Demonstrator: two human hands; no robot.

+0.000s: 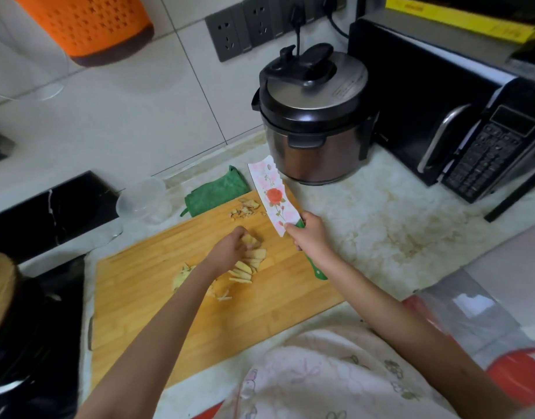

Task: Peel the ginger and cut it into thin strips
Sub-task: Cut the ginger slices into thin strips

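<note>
Left hand (228, 251) fingers curled, pinching ginger slices (251, 261) at frame centre on cutting board (260, 313). Right hand (310, 237) wrapped tight round knife (272, 195) handle — blade raised, clear of board. Risk: fanned stack slides under blade — thick strips, nicked fingertips.

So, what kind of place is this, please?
Most likely a home kitchen: a pressure cooker and a microwave stand on the counter, and ginger slices lie on a wooden cutting board.

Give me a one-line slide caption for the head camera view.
Left hand grips ginger slices on a wooden cutting board while the right hand holds a floral knife nearby.
</note>
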